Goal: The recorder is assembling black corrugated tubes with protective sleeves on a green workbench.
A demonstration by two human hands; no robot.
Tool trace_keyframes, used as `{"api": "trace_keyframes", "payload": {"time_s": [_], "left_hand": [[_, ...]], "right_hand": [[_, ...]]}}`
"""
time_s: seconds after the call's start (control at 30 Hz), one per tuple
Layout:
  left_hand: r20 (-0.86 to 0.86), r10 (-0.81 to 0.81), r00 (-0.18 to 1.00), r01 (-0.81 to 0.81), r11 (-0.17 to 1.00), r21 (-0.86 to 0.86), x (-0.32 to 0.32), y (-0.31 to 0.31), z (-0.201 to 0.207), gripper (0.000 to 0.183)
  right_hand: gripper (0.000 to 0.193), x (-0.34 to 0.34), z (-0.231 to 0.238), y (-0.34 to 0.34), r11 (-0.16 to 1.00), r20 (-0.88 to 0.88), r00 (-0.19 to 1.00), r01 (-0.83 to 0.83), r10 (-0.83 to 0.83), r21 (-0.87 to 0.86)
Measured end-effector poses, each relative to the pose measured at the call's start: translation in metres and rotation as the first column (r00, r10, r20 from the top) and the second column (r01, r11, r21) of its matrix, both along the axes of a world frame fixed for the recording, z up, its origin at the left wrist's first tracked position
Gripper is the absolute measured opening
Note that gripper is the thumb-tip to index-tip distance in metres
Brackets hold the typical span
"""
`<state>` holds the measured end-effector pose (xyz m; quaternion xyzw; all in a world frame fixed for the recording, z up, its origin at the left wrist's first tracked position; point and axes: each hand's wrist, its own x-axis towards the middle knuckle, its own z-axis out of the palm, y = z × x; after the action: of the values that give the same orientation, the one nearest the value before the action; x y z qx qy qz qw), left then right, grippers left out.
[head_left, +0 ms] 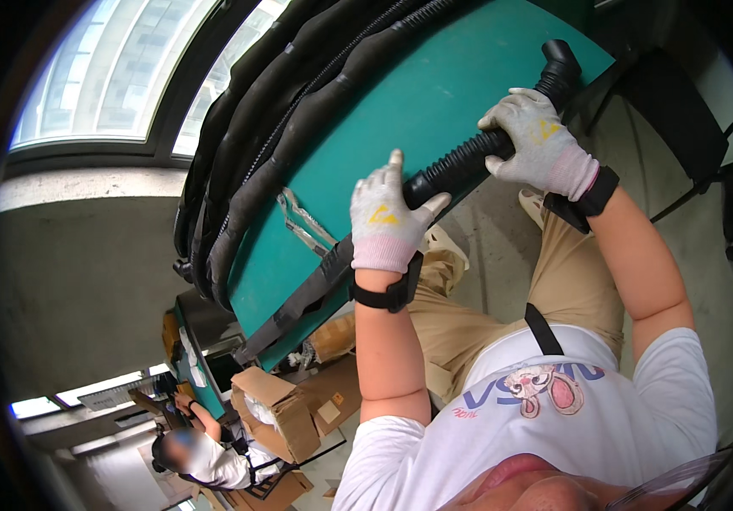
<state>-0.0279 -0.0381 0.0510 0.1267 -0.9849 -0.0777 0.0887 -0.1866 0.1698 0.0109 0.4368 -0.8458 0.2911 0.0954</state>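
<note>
A black corrugated hose (453, 168) runs slantwise along the near edge of the green table (435, 94), its bent end at the upper right. My right hand (537, 140), in a pale work glove, is closed around the hose below that bend. My left hand (388, 209), gloved alike, grips the hose's lower left part; its thumb and index finger stick out on either side. Beyond the left wrist, a flat black sleeve (324, 274) continues to the lower left along the table edge. The left palm hides where hose and sleeve meet.
Thick black wrapped hoses (298, 111) curve along the table's far side. A clear plastic strip (303, 220) lies beside the sleeve. Open cardboard boxes (286, 413) stand lower left, near another person (209, 460) at a bench. A black chair (673, 111) is at right.
</note>
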Motion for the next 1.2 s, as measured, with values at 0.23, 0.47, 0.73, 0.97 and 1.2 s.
{"api": "trace_keyframes", "payload": {"time_s": [0.23,0.47,0.73,0.97,1.2], "left_hand": [[-0.291,-0.07,0.954,0.059,0.997,-0.045,-0.007,-0.005,-0.021,0.057],[-0.2,-0.037,0.979,0.038,0.999,0.0,-0.018,0.003,-0.016,0.062],[-0.122,-0.094,0.988,0.112,0.981,0.155,-0.052,0.021,-0.022,0.05],[-0.327,-0.114,0.938,0.151,0.984,0.092,-0.045,0.026,-0.033,0.043],[-0.384,-0.128,0.914,0.158,0.986,0.046,-0.04,0.031,-0.035,0.044]], "right_hand": [[0.044,-0.013,0.001,-0.017,0.994,-0.129,0.988,-0.091,0.082,-0.065],[0.05,-0.012,-0.003,-0.019,0.998,-0.179,0.982,-0.053,0.055,0.016],[0.05,-0.007,-0.007,-0.011,0.996,-0.139,0.987,-0.086,0.083,-0.018],[0.035,-0.01,-0.005,-0.017,0.992,-0.051,0.998,-0.049,0.043,-0.12],[0.031,-0.017,0.019,-0.035,0.99,0.097,0.994,0.04,-0.053,0.138]]}}
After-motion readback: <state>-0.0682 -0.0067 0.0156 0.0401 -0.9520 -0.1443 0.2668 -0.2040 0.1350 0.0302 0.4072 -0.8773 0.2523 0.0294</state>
